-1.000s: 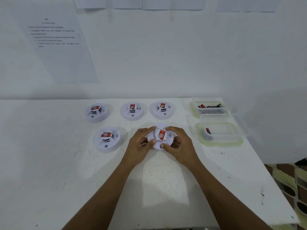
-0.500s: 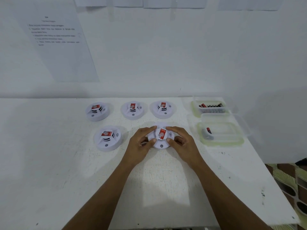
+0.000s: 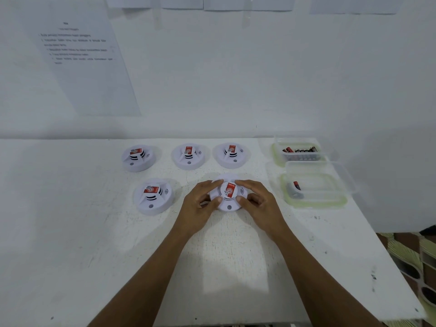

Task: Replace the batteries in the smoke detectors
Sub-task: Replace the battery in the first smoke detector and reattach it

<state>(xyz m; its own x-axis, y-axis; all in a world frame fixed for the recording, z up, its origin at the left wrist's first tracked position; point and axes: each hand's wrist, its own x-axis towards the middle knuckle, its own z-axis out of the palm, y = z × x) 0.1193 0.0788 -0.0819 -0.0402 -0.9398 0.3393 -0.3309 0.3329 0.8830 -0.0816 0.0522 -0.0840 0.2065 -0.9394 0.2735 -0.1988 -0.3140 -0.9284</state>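
Working on a white table (image 3: 94, 232). 2 clear containers sit at its right edge: the far container (image 3: 276, 152) holds a row of batteries (image 3: 300, 151), the near container (image 3: 316, 203) a loose cell (image 3: 296, 188).

5 detectors face up, 4 untouched. The front-right detector (image 3: 228, 206) sits flat on the table between both hands. The left hand (image 3: 197, 208) and right hand (image 3: 260, 207) each pinch its rim, forefinger far side, thumb near side, other fingers curled in. Probably twisting the cover loose.

Risks:
- Rim-only grip, so fingers may slip.
- The unit could skid into the front-left detector (image 3: 153, 197) nearby.
- Over-torque could snap the tabs.
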